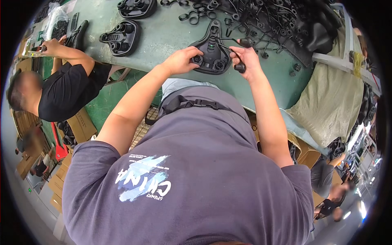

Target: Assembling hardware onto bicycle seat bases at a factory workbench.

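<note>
Green workbench (171,36) – two upturned black saddle bases (121,37) (137,7) at its far left, tangled black wire rails (261,20) far right; co-worker in black shirt (65,92) left, cardboard boxes (81,124) below.

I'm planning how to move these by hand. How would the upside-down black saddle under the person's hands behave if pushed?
The saddle probably rocks, since it lies on its curved top. It looks like stiff moulded plastic. The left hand steadies it.

The saddle base (212,51) looks matt black plastic; its rail (228,43) thin dark metal. The bench (171,32) is worn, scuffed green, with rough beige cloth (330,102) at its right edge.
</note>
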The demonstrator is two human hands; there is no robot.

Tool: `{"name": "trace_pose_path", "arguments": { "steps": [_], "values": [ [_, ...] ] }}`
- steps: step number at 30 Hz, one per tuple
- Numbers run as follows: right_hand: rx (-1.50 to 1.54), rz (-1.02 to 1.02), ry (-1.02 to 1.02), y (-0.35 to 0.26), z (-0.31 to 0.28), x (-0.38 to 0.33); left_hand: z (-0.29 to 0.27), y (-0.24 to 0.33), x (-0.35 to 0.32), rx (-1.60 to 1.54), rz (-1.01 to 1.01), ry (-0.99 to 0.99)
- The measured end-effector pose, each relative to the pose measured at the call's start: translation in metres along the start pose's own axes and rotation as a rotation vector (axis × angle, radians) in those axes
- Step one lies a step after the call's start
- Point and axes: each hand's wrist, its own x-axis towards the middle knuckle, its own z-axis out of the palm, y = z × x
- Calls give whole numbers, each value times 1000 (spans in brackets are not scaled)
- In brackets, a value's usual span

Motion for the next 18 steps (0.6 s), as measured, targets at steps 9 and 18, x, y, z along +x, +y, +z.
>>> {"name": "trace_pose_path", "arguments": {
  "steps": [9,18],
  "values": [
    [-848,-338,202,-26,41,56,4,-3,4,-86,-72,57],
    [-1373,-560,458,36,77,43,-3,0,11,-106,-116,6]
  ]
}}
